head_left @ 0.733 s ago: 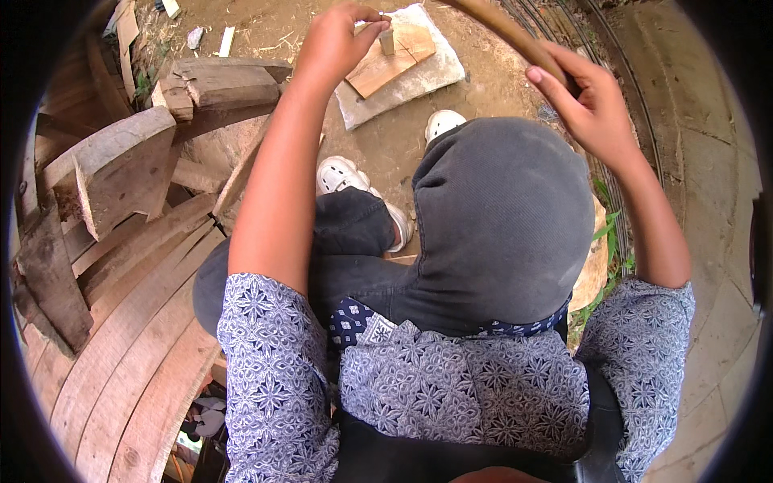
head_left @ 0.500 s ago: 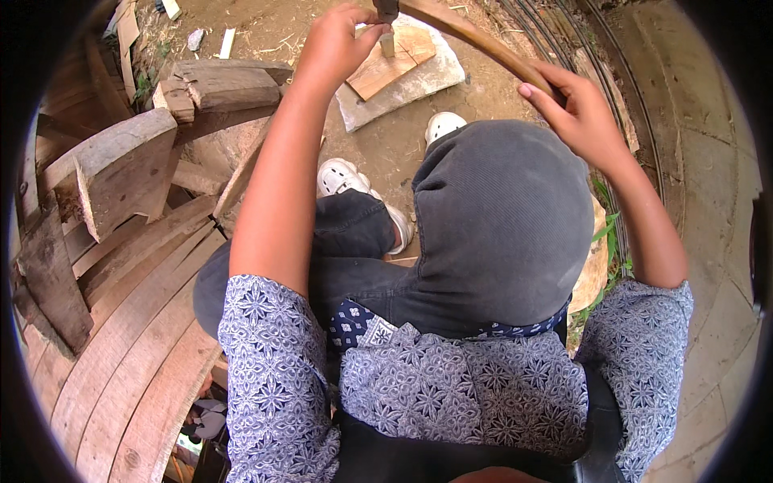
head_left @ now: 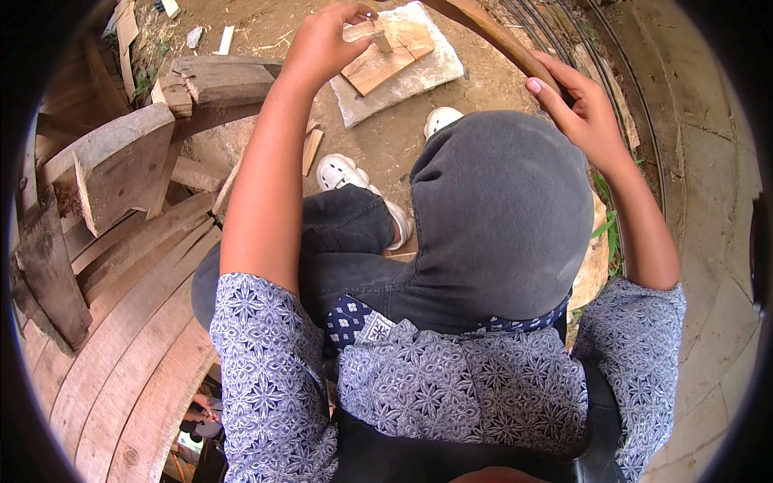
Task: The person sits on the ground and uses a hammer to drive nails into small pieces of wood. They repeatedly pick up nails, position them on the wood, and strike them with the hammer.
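Note:
My left hand (head_left: 332, 40) is at the top of the view, its thumb and fingers closed round a small pale wooden peg (head_left: 378, 37). The peg stands over a flat piece of wood (head_left: 386, 68), which lies on a pale flat stone slab (head_left: 447, 71) on the ground. My right hand (head_left: 581, 103) grips the end of a long curved wooden hammer handle (head_left: 503, 36). The handle slopes up and left past the upper edge, so the hammer's head is out of view.
Curved wooden planks (head_left: 121, 378) and cut timber blocks (head_left: 113, 173) crowd the left side. Dark rods (head_left: 640, 80) run along the right, beside a paved surface (head_left: 708, 241). My white clogs (head_left: 342, 173) rest on the dirt floor. Part of another person (head_left: 205, 410) shows at lower left.
The hammer's dark head, over the peg before, has lifted out of view at the top. My left hand has shifted slightly left, and the peg's top is now uncovered.

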`<state>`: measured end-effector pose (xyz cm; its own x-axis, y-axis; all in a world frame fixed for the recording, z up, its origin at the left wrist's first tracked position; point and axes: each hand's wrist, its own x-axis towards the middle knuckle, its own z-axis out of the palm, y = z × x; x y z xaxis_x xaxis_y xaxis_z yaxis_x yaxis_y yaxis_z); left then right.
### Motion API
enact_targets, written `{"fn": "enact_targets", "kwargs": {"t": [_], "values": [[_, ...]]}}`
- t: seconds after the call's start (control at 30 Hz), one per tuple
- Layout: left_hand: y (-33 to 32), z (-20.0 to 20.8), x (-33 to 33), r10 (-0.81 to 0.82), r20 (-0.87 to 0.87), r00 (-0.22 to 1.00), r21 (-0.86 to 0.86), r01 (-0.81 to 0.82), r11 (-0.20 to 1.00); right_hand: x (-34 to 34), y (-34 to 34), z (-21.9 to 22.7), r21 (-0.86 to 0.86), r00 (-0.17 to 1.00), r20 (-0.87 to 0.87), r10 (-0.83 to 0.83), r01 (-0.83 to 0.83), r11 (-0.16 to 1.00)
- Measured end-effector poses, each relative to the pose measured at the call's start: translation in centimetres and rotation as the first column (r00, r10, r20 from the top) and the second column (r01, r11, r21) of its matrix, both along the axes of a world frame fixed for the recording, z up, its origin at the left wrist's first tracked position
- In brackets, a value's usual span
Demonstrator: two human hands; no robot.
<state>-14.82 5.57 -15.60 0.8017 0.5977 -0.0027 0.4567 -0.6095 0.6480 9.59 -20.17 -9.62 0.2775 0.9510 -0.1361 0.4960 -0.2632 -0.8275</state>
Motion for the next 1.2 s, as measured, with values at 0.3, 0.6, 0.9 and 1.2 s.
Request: {"fn": "enact_targets", "kwargs": {"t": [0.3,0.6,0.9,1.2], "values": [[-0.5,0.1,0.5,0.162,-0.154,0.975,0.001,-0.164,0.986,-0.6,1.4,-0.3,0.060,0.988,0.115,0.102,-0.109,0.992],[-0.2,-1.0,0.0,0.138,-0.050,0.989,-0.032,-0.139,0.990,-0.6,2.0,3.0,0.123,0.997,0.033,0.073,-0.076,0.989],[0.0,-1.6,0.1,0.118,0.001,0.993,-0.028,-0.118,0.993,-0.8,2.1,3.5,0.072,0.997,-0.012,0.070,-0.069,0.995],[0.3,-2.7,0.2,0.043,-0.002,0.999,0.078,-0.042,0.996,-1.1,0.8,1.8,-0.085,0.997,0.071,-0.043,0.049,0.995]]}}
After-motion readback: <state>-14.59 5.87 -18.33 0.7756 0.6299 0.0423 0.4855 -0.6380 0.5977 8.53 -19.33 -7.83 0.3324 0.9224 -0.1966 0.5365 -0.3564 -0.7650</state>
